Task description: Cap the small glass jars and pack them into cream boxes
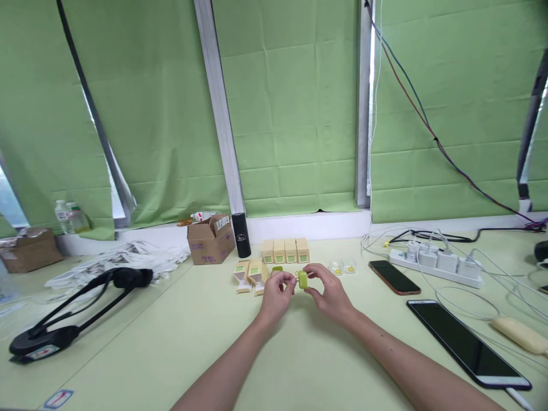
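Note:
In front of me, my right hand [329, 290] pinches a small, glossy yellow-green block [303, 279] between thumb and fingers. My left hand [278, 290] is closed at the block's left side, thumb and fingertips pressed together; what they hold is too small to make out. Just behind the left hand, another green piece [277, 268] shows partly. To its left lie two opened cream boxes [257, 269] with their flaps towards me. Several closed cream boxes [285, 252] with green squares stand in a row behind the hands. Two small clear cups [342, 267] with yellow bits sit right of them.
A brown carton [210, 240] and a black cylinder [241, 235] stand at the back. Leftward are a black headset [81, 311] and piled white cables [128, 260]. To the right lie a phone [394, 277], a larger phone [466, 342] and a loaded power strip [436, 265].

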Tool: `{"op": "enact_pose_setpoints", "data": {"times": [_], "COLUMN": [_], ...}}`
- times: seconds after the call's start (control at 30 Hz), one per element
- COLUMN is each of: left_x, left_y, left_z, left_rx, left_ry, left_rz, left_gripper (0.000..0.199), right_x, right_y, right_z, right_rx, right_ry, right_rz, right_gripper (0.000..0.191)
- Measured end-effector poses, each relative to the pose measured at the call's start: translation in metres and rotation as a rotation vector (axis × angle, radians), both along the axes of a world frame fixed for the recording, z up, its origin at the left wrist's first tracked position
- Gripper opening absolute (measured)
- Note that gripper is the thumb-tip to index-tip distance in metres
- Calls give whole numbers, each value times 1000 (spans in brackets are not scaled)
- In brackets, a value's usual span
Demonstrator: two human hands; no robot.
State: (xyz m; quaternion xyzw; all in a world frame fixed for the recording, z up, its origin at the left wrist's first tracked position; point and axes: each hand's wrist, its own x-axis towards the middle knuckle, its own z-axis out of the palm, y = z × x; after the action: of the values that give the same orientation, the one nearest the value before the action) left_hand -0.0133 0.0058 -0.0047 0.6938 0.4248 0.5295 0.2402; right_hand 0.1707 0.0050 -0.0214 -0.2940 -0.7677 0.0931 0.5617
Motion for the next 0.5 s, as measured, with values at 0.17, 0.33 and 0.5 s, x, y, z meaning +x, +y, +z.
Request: {"op": "enact_pose_setpoints", "data": {"times": [0.17,0.33,0.5], "left_x": [1,0,-1], "left_y": [-1,0,0], "left_z": [2,1,0], "left_rx": [-8,4,10], "left_ry": [-9,-8,-5], "left_rz": [0,4,11], "left_gripper": [23,22,23], "right_x": [0,0,0], "right_y": [1,0,-1], "right_z": [-1,0,1], "right_rx": [-5,8,5], "right_ry": [-4,-1,5], "right_rz": [-1,-4,0], "right_gripper": [47,46,45]}}
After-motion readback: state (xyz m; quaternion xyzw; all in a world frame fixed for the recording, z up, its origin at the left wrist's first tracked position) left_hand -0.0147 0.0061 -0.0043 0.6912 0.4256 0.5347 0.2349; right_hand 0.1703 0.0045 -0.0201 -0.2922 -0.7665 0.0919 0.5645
